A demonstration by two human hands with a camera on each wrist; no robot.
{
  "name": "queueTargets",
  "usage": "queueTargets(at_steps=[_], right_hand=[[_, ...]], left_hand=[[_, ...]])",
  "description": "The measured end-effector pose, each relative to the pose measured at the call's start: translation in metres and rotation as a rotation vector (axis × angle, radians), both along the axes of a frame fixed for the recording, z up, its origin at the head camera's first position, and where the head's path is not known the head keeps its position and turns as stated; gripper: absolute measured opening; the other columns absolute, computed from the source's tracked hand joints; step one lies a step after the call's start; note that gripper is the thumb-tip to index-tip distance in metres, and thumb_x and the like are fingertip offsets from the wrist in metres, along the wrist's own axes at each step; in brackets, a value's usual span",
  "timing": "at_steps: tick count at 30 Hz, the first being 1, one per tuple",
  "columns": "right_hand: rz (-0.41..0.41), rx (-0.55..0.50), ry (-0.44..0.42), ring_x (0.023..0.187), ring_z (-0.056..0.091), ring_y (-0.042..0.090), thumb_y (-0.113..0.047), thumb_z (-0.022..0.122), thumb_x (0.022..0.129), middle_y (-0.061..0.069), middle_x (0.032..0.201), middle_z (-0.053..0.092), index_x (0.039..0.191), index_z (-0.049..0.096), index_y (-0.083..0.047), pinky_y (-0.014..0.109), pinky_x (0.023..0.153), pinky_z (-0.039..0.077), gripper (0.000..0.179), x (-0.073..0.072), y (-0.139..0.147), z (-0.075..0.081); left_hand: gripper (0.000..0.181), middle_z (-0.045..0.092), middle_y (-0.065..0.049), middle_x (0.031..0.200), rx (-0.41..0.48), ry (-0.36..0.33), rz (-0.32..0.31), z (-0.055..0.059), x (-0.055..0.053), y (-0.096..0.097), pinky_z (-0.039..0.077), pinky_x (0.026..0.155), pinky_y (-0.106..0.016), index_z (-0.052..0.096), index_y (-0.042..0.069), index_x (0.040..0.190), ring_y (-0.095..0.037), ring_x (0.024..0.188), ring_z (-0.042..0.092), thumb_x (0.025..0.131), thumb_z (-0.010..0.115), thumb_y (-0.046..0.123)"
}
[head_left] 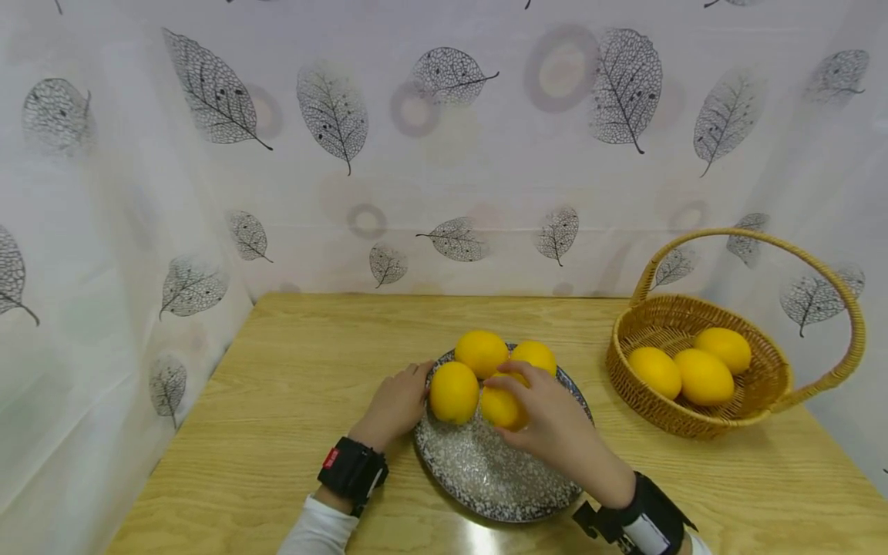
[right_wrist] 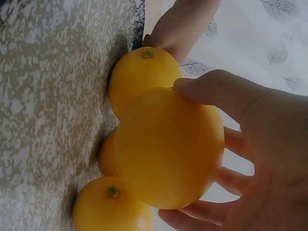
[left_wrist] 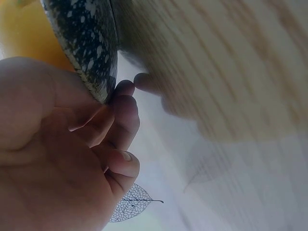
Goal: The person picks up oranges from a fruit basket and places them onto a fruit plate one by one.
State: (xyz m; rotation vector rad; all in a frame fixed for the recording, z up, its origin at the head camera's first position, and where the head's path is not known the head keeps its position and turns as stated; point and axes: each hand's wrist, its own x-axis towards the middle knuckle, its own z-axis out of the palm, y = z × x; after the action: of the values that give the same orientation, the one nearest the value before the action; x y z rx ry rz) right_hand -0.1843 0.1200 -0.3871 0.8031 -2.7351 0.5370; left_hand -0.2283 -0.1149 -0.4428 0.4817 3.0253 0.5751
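A speckled grey plate [head_left: 486,486] with a dark rim rests on the wooden table. My left hand [head_left: 395,405] holds its left rim; in the left wrist view the fingers [left_wrist: 122,122] curl at the edge of the plate. Over the plate, my right hand [head_left: 555,420] grips a yellow orange [right_wrist: 168,149], thumb on one side and fingers spread round the other. Three more oranges sit together on the plate's far half: one at the left [head_left: 454,393], one at the back [head_left: 482,354] and one at the back right [head_left: 533,357], partly hidden by the right hand.
To the right stands a wicker basket [head_left: 694,424] with a tall arched handle [head_left: 856,324]; three oranges [head_left: 703,377] lie in it. Behind the wooden table [head_left: 333,331] hangs a pale curtain [head_left: 388,193] with a leaf print, which also lines both sides.
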Motion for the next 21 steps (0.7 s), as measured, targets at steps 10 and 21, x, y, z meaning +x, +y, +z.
queueTargets(at_steps=[10,21], right_hand=[[0.058,0.055,-0.026,0.112,0.061,0.027,-0.026,0.087,0.061,0.009,0.129,0.063,0.118,0.068,-0.021,0.050,0.088,0.056,0.060,0.002,-0.002,-0.013],[0.146,0.042,-0.060,0.120,0.055,0.028,-0.018,0.086,0.064,0.012,0.133,0.059,0.122,0.066,-0.019,0.053,0.095,0.054,0.061,0.003,-0.002,-0.015]], left_hand=[[0.044,0.062,-0.022,0.130,0.011,-0.017,-0.008,-0.002,-0.001,0.000,0.052,0.093,-0.057,0.049,-0.001,0.139,-0.037,0.115,0.059,0.097,0.051,0.009],[0.047,0.062,-0.023,0.128,0.022,0.018,-0.009,-0.004,0.002,-0.001,0.052,0.093,-0.058,0.049,-0.002,0.139,-0.037,0.115,0.059,0.093,0.053,0.003]])
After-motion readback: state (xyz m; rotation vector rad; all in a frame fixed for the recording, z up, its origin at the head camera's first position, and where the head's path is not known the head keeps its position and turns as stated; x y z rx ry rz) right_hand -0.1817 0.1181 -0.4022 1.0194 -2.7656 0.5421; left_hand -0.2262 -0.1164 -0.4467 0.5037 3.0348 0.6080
